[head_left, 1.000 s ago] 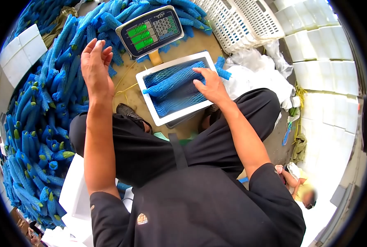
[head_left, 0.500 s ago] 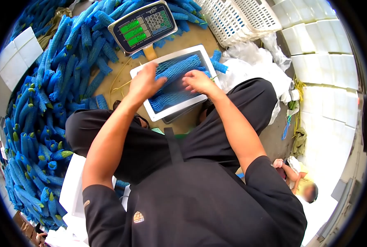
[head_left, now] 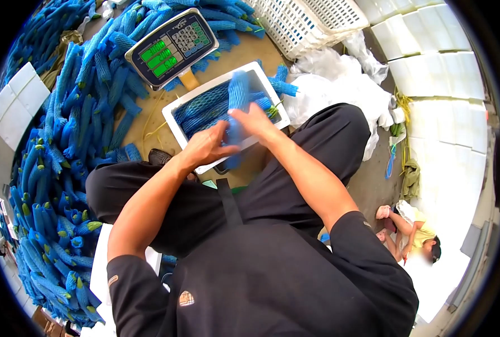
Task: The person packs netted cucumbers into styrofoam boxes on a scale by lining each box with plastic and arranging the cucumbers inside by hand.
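Observation:
My right hand (head_left: 254,124) is closed around a long vegetable in a blue foam net sleeve (head_left: 239,90), motion-blurred and nearly upright in the view. My left hand (head_left: 208,146) is beside its lower part, thumb and fingers apart; whether they touch the sleeve I cannot tell. Beneath both hands is a white foam box (head_left: 174,119), with several more blue-netted pieces (head_left: 205,109) lying lengthwise inside. The box sits on a scale, whose display (head_left: 171,49) glows with green digits behind it. The hands hide part of the box's near side.
A big heap of blue-netted vegetables (head_left: 84,123), some with green tips showing, curves along the left. White plastic crates (head_left: 306,25) stand at the back, with clear plastic bags (head_left: 328,84) below them. White foam boxes (head_left: 446,106) are stacked at right. Another person (head_left: 418,233) is at lower right.
The right hand has lifted a netted piece from the box and turned it upright. My left hand has moved down toward the near edge. The whole view has shifted slightly.

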Tool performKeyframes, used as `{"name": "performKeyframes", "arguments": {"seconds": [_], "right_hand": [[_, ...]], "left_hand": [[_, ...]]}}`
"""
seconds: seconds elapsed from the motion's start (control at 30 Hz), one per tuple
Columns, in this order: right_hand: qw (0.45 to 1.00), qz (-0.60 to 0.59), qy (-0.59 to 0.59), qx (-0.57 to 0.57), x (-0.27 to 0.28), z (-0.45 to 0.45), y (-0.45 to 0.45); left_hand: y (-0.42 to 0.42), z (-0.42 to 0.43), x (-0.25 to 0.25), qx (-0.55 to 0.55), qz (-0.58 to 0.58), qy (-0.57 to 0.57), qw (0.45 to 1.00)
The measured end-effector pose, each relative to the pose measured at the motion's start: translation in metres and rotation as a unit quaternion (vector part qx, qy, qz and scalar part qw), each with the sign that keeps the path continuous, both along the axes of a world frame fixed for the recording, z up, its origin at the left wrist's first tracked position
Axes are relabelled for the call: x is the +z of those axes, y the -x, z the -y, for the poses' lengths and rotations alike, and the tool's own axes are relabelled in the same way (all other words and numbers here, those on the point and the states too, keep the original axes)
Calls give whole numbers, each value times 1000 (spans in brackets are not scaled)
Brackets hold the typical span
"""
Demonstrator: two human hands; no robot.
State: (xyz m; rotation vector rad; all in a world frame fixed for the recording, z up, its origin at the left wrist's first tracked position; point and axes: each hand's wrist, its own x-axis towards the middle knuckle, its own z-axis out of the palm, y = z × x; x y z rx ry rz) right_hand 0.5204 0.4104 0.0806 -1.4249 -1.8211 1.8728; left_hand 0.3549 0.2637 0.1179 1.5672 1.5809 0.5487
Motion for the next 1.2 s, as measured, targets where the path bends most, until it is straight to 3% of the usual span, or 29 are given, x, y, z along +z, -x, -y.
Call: {"name": "performKeyframes", "arguments": {"seconds": [0.07,0.13,0.2,0.27,0.33,0.47,0.57,0.67,0.7,0.77,0.8,0.9,0.93,1.07,1.2], "right_hand": [[988,21,-131,-76,-19,-16,-5],[987,-21,-138,-83,29,-41,-7],[979,-123,-82,-141,44,-62,-14],[973,-142,-36,-178,68,-66,-18],[975,-111,-78,-173,60,-68,-22],[942,82,-324,16,47,-49,-14],[851,106,-471,207,60,-26,1],[764,61,-561,314,32,-20,8],[757,61,-563,325,22,-15,9],[745,65,-564,350,5,-6,6],[764,71,-531,360,8,-4,4],[816,35,-425,390,21,-22,14],[853,-49,-408,322,18,-30,20],[893,17,-440,91,10,-63,37],[873,90,-426,220,-13,-71,43]], "left_hand": [[-4,3,18,-53,65,25,996],[-5,8,2,-76,-42,-11,996],[1,19,-24,-30,-186,-150,971],[10,16,-31,-66,-197,-92,974],[13,20,-43,-100,-177,-77,976],[17,18,-43,-137,-202,-36,969],[17,18,-43,-145,-214,-37,965],[7,21,-40,-118,-268,-63,954],[-1,24,-39,-101,-280,-89,951],[-11,21,16,-92,-232,21,968],[-14,21,24,-77,-228,55,969],[0,18,24,83,-177,-79,977],[4,12,29,122,-169,-129,969],[19,-21,12,196,-177,-197,944],[13,-52,-18,239,-164,-254,923]]}}
